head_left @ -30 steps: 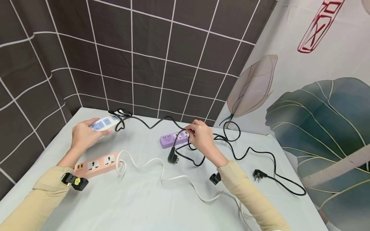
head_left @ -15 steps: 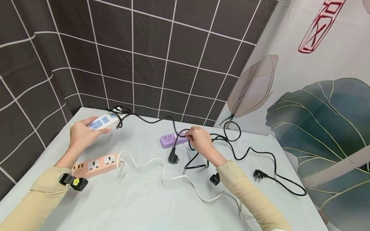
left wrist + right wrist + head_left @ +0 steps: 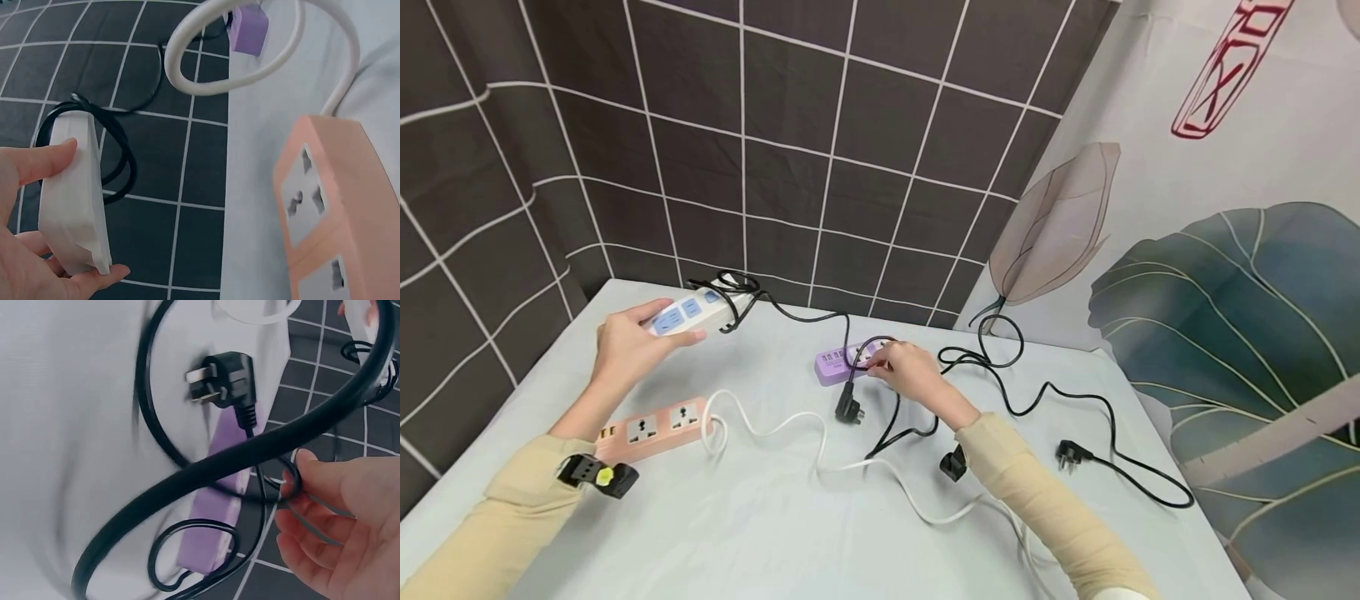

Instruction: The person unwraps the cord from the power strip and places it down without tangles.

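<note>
My left hand [image 3: 632, 346] grips a white power strip [image 3: 698, 312] with blue sockets by its near end, tilted near the back left of the table. In the left wrist view the strip's plain white side [image 3: 75, 187] shows, with thumb and fingers around it. A black cord [image 3: 809, 320] is looped around its far end. My right hand [image 3: 906, 372] pinches a black cord between thumb and fingers above a purple power strip [image 3: 830, 367], partly covering it. Just left of that hand lies a black plug [image 3: 848, 406], its prongs also showing in the right wrist view.
A peach power strip [image 3: 651, 432] lies by my left forearm, its white cord [image 3: 775, 421] winding across the table [image 3: 760, 533] to the right. A second black plug [image 3: 1073, 452] and its cord lie at the right. A dark tiled-pattern backdrop [image 3: 790, 200] stands behind.
My right hand has moved slightly left and nearer, drawing the pinched cord along. The left hand has shifted the white strip a little to the right, with its far end raised.
</note>
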Action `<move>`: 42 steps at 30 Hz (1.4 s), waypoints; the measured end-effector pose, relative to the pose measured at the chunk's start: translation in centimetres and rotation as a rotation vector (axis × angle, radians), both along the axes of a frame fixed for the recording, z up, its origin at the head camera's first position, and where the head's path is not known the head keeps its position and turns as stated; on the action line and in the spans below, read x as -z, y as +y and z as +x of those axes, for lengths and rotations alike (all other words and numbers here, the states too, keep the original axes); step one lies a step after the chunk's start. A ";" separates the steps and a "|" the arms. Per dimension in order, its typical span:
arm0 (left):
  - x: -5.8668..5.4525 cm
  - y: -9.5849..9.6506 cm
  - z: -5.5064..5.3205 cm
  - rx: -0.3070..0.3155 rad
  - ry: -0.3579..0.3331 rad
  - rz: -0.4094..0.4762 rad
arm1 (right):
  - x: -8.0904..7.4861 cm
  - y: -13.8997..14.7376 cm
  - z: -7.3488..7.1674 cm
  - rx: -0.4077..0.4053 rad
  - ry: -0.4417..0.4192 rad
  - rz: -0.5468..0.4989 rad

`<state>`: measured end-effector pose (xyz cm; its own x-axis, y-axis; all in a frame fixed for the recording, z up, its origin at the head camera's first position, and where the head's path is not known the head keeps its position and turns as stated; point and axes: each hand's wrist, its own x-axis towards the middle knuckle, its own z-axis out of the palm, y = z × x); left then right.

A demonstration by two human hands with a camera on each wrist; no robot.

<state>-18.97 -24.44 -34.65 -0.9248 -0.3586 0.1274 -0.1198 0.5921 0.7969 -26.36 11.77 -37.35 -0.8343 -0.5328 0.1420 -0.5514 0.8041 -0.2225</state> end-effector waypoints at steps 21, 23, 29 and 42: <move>-1.5 3.1 0.7 0.136 0.043 -0.032 | -2.7 -5.5 -0.9 -0.329 0.456 -0.384; -1.5 3.3 0.7 0.142 0.041 -0.033 | -2.5 -6.0 -1.0 -0.354 0.498 -0.392; -1.6 3.8 0.9 0.165 0.028 -0.024 | -2.4 -7.0 -1.1 -0.393 0.605 -0.420; -1.4 4.2 1.0 0.174 0.019 -0.039 | -2.2 -6.7 -0.9 -0.464 0.705 -0.371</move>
